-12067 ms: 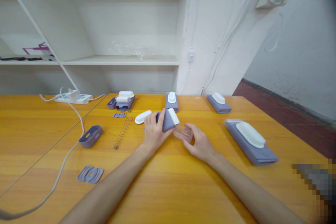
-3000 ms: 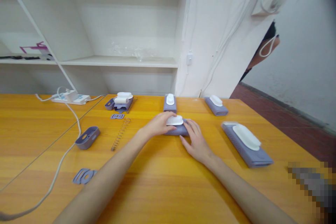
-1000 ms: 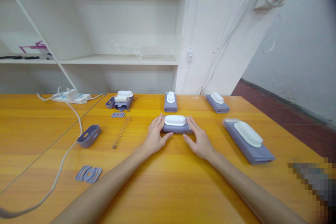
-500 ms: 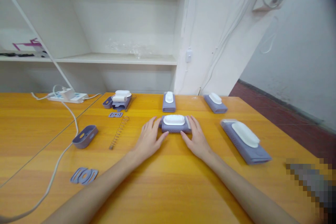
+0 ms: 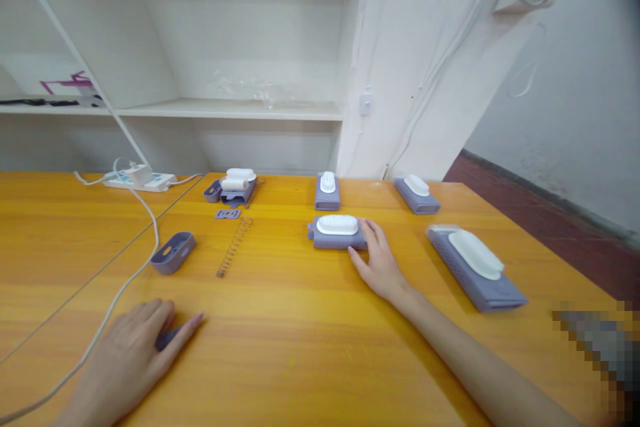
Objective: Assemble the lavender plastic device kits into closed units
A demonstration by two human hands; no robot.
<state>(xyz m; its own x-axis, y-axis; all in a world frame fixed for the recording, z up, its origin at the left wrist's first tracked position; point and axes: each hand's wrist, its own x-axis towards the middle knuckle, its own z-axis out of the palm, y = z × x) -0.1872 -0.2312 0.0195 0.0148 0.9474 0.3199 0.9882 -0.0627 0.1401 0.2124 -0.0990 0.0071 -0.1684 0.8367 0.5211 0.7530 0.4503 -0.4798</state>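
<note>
At the middle of the yellow wooden table (image 5: 310,333) sits the purple block with the white brush top (image 5: 337,232), lying crosswise, and the right hand (image 5: 379,261) is flat against its right end, fingers loosely spread, thumb along the near edge, gripping nothing. Its left end is bare, with open board beside it all the way across to the spring (image 5: 234,247).

Down at the near left, the left hand (image 5: 129,355) lies palm-down on the table, fingers splayed, covering a flat purple plate (image 5: 167,337) of which only a sliver peeks out between the fingers. The white cable (image 5: 125,280) runs just past that hand's outer side, curving up to the power strip (image 5: 141,180) by the far edge.

A purple shell with holes (image 5: 173,253) sits apart, between cable and spring. Along the back edge stand a small pile of purple and white parts (image 5: 235,188) and two finished blocks (image 5: 327,191), (image 5: 417,195). A larger block (image 5: 475,267) lies well right, near the table's right edge. Between the two hands the board is broad and unobstructed.
</note>
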